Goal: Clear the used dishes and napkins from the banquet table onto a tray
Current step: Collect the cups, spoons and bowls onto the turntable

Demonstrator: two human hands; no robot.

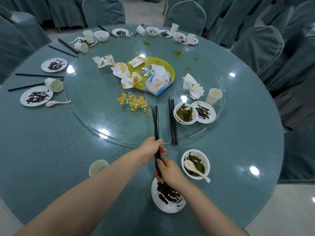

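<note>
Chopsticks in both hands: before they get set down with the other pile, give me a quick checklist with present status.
1. Grip on the held chopsticks: left hand and right hand both curl around them. Ok.
2. Sticks bundled together: tips fan slightly apart. Not ok.
3. Target pile of chopsticks on the glass turntable: lies beside the bundle, in plain view. Ok.
4. Path to the pile: bare glass between. Ok.
5. Bowl with greens touches the pile's far side: cannot tell.
6. Tray for clearing: none in view. Cannot tell.
</note>
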